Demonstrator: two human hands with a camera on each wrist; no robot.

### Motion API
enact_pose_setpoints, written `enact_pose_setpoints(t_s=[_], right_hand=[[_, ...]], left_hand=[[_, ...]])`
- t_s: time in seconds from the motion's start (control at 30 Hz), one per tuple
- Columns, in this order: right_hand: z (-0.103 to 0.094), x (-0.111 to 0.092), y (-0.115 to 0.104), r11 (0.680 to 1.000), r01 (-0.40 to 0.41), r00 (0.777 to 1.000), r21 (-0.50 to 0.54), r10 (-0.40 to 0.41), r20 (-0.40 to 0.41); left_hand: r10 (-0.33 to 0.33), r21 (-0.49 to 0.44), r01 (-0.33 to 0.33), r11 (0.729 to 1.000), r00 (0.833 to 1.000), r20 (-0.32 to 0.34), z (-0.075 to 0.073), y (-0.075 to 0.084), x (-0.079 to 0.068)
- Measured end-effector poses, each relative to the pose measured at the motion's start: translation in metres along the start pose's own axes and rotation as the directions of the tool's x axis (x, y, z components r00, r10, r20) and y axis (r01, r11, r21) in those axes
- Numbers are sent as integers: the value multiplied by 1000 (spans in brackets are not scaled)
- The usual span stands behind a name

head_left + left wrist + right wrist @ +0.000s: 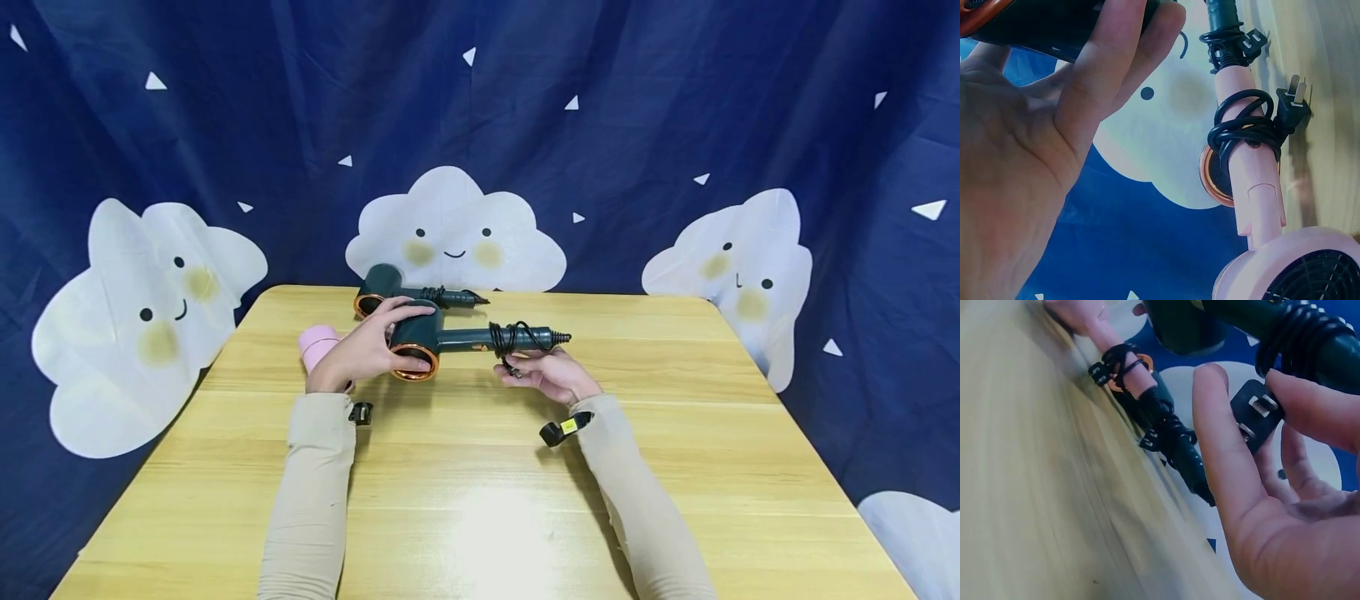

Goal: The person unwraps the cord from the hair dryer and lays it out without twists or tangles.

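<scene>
My left hand [367, 346] grips the round head of a dark green hair dryer [461, 339] with copper trim, thumb and fingers around the barrel. The dryer is held above the table, its handle pointing right. A black cord [504, 337] is coiled around the handle's end. My right hand [555, 375] is under that end. In the right wrist view its thumb and fingers pinch the black plug [1249, 403], metal prongs showing.
Behind, a second dark green hair dryer [384, 277] lies on the wooden table [420, 500], its cord wrapped round the handle. Left of it lies a pink hair dryer [1259, 194], partly hidden by my left hand in the head view. A blue cloud-print curtain [600, 167] surrounds the table.
</scene>
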State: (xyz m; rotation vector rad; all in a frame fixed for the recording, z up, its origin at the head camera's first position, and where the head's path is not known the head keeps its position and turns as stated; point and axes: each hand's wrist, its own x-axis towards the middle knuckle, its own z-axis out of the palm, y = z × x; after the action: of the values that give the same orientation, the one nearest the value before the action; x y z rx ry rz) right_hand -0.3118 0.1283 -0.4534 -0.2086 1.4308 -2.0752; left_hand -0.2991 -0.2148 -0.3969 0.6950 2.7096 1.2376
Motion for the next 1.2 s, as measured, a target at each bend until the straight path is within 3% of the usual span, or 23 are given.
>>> enact_pose_setpoints(t_s=[0.13, 0.23, 0.4, 0.57, 0.87, 1.2], right_hand=[[-7, -3, -2, 1000, 19, 999, 15, -18, -44], [-13, -6, -3, 995, 41, 996, 92, -34, -77], [-24, -9, -8, 978, 155, 987, 142, -147, -65], [-30, -12, -17, 977, 212, 974, 8, -210, -84], [-36, -25, -39, 985, 133, 970, -114, -153, -188], [-20, -34, -58, 942, 256, 913, -218, -309, -265]], left_hand=[[7, 14, -7, 1000, 1000, 1, 2, 0, 2], [9, 23, -10, 1000, 1000, 6, 3, 0, 3], [30, 3, -30, 1000, 999, 21, 6, 0, 5], [44, 6, -45, 999, 998, 34, 8, -1, 6], [49, -7, -49, 999, 997, 51, 10, 0, 7], [44, -21, -43, 999, 997, 67, 12, 4, 8]])
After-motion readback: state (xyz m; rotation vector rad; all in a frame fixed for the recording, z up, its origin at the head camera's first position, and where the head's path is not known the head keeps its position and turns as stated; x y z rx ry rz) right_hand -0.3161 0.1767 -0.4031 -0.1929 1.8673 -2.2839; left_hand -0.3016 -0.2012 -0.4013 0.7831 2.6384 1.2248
